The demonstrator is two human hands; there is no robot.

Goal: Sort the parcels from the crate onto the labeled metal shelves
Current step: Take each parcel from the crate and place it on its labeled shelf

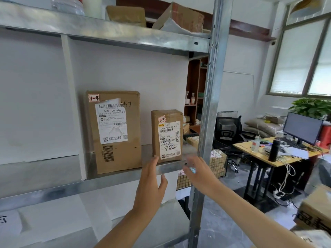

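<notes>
Two brown cardboard parcels stand upright on the middle metal shelf [53, 187], each with a white shipping label and a small red-edged "1-4" sticker. The large parcel [116, 133] is on the left, the small parcel [167, 135] to its right near the shelf's upright post [208, 122]. My left hand [152, 181] is open just below and in front of the small parcel, fingertips near its lower left corner. My right hand [197, 172] is open at the shelf's front edge, just off the parcel's lower right corner. Neither hand holds anything.
The upper shelf [107, 31] carries more boxes and a grey mailer. A wire crate [215, 167] with parcels sits behind the post. A cardboard box [315, 210] is at the lower right. A desk [279, 156] with a monitor, a bottle and an office chair stands further right.
</notes>
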